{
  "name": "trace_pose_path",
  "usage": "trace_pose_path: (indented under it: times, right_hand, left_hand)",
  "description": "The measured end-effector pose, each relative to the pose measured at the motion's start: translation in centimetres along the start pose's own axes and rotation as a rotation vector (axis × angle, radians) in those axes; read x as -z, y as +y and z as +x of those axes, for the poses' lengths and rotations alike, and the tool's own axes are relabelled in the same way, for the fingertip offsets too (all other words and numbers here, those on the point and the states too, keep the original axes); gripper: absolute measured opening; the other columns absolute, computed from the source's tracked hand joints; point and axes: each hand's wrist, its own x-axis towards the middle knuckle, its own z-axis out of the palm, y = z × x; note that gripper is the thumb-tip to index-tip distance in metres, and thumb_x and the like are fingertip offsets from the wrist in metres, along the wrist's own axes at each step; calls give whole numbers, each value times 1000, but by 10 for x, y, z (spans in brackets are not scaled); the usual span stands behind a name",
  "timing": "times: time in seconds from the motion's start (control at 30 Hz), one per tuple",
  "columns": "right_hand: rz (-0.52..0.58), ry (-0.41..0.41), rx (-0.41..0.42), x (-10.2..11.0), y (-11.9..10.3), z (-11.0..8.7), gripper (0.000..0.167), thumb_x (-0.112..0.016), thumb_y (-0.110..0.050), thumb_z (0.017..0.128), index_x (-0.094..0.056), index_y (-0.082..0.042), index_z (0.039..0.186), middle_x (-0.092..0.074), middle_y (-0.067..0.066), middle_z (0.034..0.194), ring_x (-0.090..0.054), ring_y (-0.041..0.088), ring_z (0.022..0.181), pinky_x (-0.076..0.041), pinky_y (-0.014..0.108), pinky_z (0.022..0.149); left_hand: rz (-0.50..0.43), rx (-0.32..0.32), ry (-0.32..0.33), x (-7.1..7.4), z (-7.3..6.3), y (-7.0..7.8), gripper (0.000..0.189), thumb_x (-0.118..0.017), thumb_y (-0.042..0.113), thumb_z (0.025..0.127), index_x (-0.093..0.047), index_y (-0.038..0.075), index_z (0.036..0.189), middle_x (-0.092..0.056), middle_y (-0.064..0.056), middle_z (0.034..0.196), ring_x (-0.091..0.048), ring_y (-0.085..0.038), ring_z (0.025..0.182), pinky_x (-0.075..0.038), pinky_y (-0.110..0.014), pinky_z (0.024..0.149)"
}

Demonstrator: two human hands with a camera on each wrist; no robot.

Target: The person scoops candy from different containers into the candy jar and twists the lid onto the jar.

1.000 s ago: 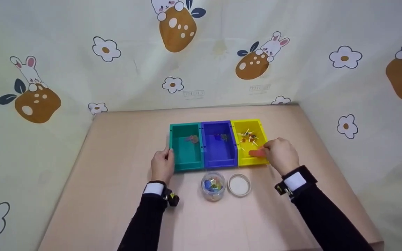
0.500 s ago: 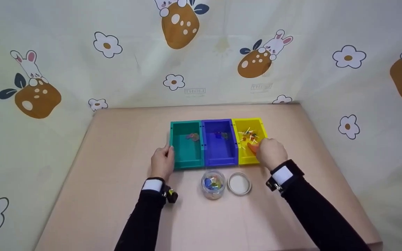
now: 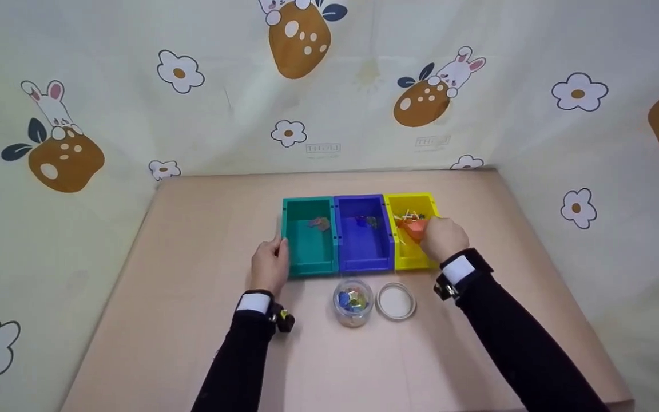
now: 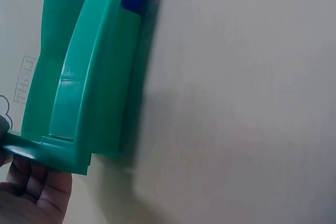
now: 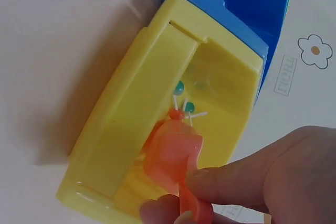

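My left hand (image 3: 269,266) grips the left wall of the green bin (image 3: 311,268), thumb over the rim and fingers outside below it. In my right hand (image 3: 445,237) the handle of an orange-red scoop (image 5: 170,153) is pinched between thumb and fingers. The scoop's bowl is down inside the yellow bin (image 3: 413,262), against several small coloured balls on white sticks (image 5: 184,109). Part of that pile is hidden behind the scoop. Between these two bins, joined side by side in a row, sits the blue-purple bin (image 3: 365,265).
A clear jar (image 3: 353,313) holding colourful pieces stands in front of the bins, with its round lid (image 3: 396,301) lying to the right. Pinkish pieces (image 3: 320,224) lie in the green bin, and dark blue and greenish pieces (image 3: 366,221) in the middle bin. Patterned cloth (image 3: 238,103) surrounds the table.
My right hand has moved left and toward the back of the yellow bin, bringing the scoop from its front part into the sticks. My left hand keeps its grip on the green bin.
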Motion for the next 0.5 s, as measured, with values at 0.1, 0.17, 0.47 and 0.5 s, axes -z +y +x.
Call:
trace_pose_path:
  times: [0.1,0.17,0.47,0.5]
  right_hand:
    - [-10,2,3,8,1,1,25,-66,-11,100,-77,9,110,-78,29,109,-71,36,85,-62,50,81]
    - [3,-8,-6,15,2,-1,26,-66,-8,98,-80,7,115,-79,28,114,-70,34,87,-61,48,80]
    - [84,-128,3,32,-1,-20,24,-73,-15,101,-84,-1,116,-81,18,104,-63,28,78,-50,34,70]
    - [94,-133,16,29,-2,-21,23,-72,-15,101,-84,-1,115,-81,18,105,-66,29,81,-53,36,71]
  left_hand:
    - [11,11,-2,-2,0,0,43,-56,34,114,-81,1,103,-54,-8,83,-46,-24,74,-40,-38,67]
    - [7,15,-3,0,-2,4,42,-56,34,113,-81,1,104,-54,-8,83,-46,-25,75,-40,-38,67]
    - [57,51,-42,4,0,1,42,-55,34,114,-77,8,138,-61,-10,91,-52,-25,82,-46,-37,74]
    - [67,46,-42,0,4,-11,43,-55,35,114,-75,10,142,-62,-10,92,-52,-25,82,-46,-36,74]
